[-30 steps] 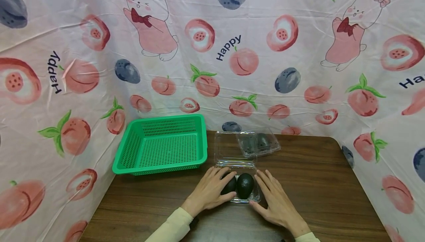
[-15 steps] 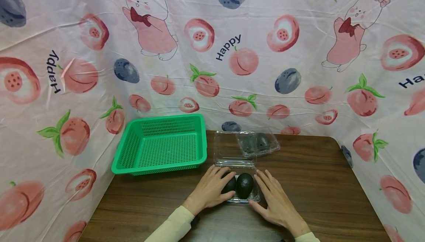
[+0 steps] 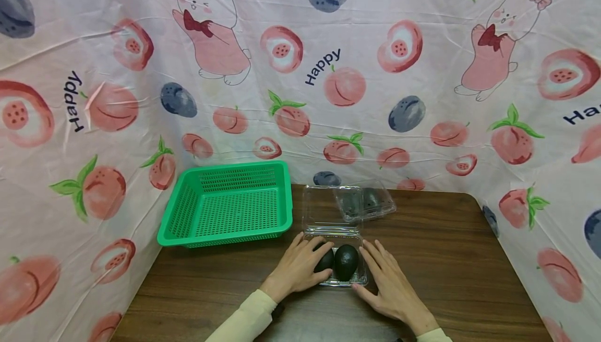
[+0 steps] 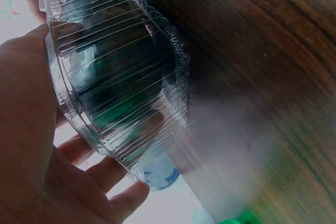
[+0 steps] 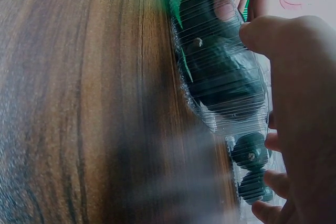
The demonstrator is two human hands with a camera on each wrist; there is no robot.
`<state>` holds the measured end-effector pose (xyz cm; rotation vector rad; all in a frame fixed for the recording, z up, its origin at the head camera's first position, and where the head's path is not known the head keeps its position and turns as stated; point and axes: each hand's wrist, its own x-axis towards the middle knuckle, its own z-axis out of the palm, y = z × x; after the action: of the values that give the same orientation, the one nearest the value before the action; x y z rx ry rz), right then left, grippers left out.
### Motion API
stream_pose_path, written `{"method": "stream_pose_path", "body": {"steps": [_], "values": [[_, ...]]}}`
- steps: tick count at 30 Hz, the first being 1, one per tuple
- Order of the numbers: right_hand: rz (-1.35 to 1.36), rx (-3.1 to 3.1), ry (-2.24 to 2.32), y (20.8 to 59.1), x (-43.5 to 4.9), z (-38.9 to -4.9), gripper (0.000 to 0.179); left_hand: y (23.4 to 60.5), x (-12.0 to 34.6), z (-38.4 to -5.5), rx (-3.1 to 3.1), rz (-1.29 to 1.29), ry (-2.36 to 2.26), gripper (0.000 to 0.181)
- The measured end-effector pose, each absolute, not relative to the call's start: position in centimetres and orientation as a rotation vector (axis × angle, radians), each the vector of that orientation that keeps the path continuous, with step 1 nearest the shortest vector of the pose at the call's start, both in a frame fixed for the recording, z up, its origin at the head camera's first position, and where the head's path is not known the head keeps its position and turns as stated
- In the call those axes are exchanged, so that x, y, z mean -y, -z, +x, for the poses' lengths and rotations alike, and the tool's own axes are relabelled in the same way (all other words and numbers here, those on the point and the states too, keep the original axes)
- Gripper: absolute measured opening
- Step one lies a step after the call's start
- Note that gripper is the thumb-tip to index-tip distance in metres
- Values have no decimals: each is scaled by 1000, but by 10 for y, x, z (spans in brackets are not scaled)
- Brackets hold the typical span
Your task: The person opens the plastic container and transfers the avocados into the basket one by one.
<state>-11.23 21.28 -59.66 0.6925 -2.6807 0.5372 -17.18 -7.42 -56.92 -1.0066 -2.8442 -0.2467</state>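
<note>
In the head view, a clear plastic clamshell box [image 3: 347, 283] lies open on the table, its raised lid [image 3: 319, 209] leaning back. Two dark avocados sit side by side in its base. My left hand [image 3: 293, 269] holds the left avocado [image 3: 326, 263], with fingers over it and thumb at its near side, hiding part of it. Beside it rests the right avocado [image 3: 346, 262]. Nearly straight fingers of my right hand [image 3: 387, 279] lie along the box's right side, thumb by its near right corner. The right wrist view shows both avocados [image 5: 226, 72] through the ribbed plastic.
A green perforated basket [image 3: 237, 211] stands at the back left with nothing in it. Behind the open lid lies another clear box [image 3: 386, 206] with dark avocados inside. The brown wooden table [image 3: 436, 248] meets a fruit-printed cloth [image 3: 366, 123] at the back and sides.
</note>
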Motion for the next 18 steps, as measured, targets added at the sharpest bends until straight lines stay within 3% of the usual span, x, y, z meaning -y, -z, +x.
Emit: {"method": "stream_pose_path", "body": {"steps": [18], "values": [[686, 2692, -534, 595, -212, -112, 92, 568, 73, -174, 2869, -997, 340, 62]]}}
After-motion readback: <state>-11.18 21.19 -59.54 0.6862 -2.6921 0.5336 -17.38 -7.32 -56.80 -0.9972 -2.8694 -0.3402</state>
